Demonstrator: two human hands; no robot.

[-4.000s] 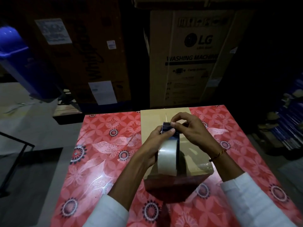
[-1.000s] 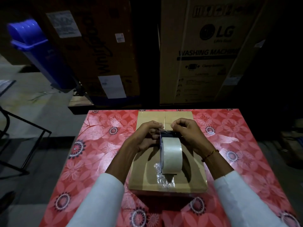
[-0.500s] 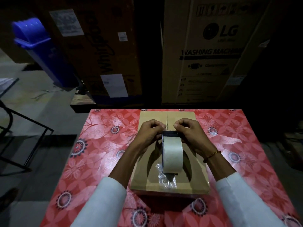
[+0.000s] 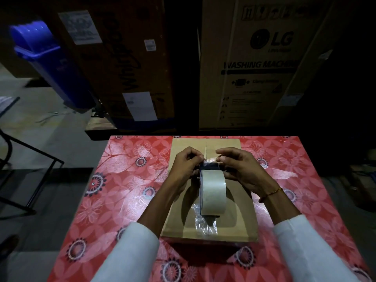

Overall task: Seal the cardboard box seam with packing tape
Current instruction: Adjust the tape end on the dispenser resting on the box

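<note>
A closed cardboard box (image 4: 179, 212) lies on the red flowered table (image 4: 114, 200), its centre seam running away from me. A roll of clear packing tape in a dark dispenser (image 4: 212, 193) stands upright on the box over the seam. My left hand (image 4: 186, 167) pinches the dispenser's top from the left. My right hand (image 4: 238, 166) pinches the loose tape end at the dispenser's top from the right. A crumpled strip of clear tape (image 4: 203, 220) sticks to the box near its front edge, below the roll.
Two tall appliance cartons stand behind the table, a brown one (image 4: 122, 62) and an LG washing machine one (image 4: 262, 64). A blue bin (image 4: 50, 62) leans at the far left. A black metal frame (image 4: 30, 171) stands on the floor to the left.
Four seconds ago the roll was held up above the tilted box; now it rests on the flat box. Both hands keep pinching at its top, the fingers spreading slightly apart.
</note>
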